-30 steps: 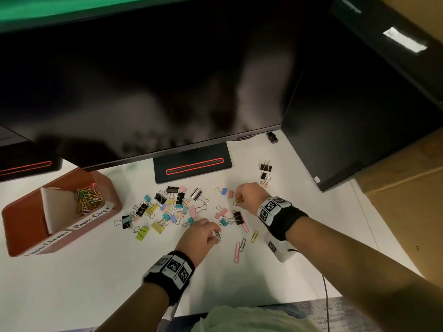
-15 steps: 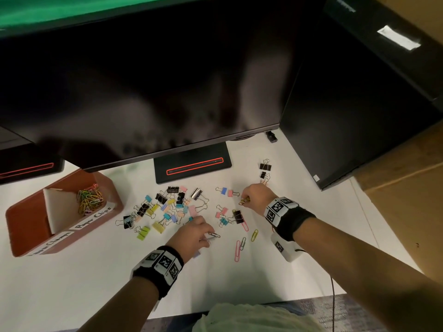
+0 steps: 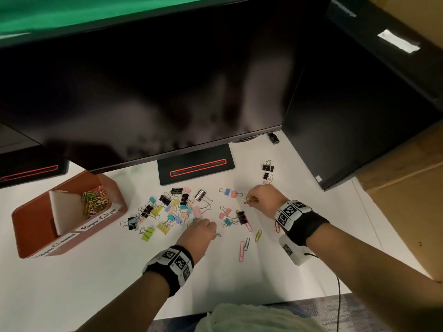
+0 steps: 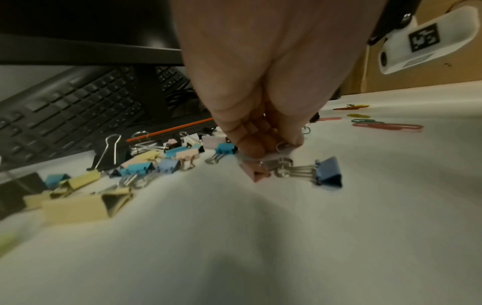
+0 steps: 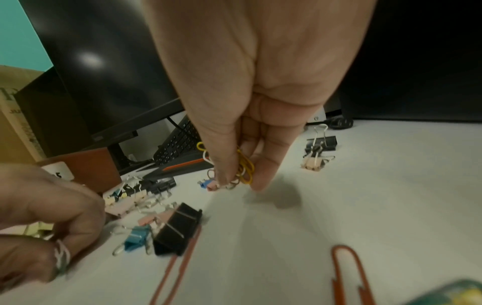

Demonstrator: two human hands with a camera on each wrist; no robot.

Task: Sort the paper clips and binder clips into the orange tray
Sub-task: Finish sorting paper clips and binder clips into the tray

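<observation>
The orange tray [image 3: 28, 226] stands at the left, split by a white divider, with coloured paper clips [image 3: 94, 202] in its far compartment. A heap of coloured binder clips [image 3: 172, 212] lies mid-table. My left hand [image 3: 208, 230] hovers right of the heap, its curled fingers [image 4: 260, 142] pinching pale paper clips [image 5: 62, 255] just above a pink binder clip [image 4: 255, 170]. My right hand [image 3: 251, 200] is further right and pinches a bunch of yellow paper clips [image 5: 245, 167] a little above the table. Loose paper clips [image 3: 241, 251] lie between my wrists.
A large monitor overhangs the far table, its stand base [image 3: 196, 167] behind the heap. A keyboard [image 4: 65, 115] sits under it. Two black binder clips [image 3: 267, 171] lie far right. A dark box [image 3: 347, 130] stands at the right. The white table [image 3: 96, 283] runs to its near edge.
My right hand has drawn a little to the right, away from the blue and pink binder clips, still holding the yellow clips. My left hand has barely moved.
</observation>
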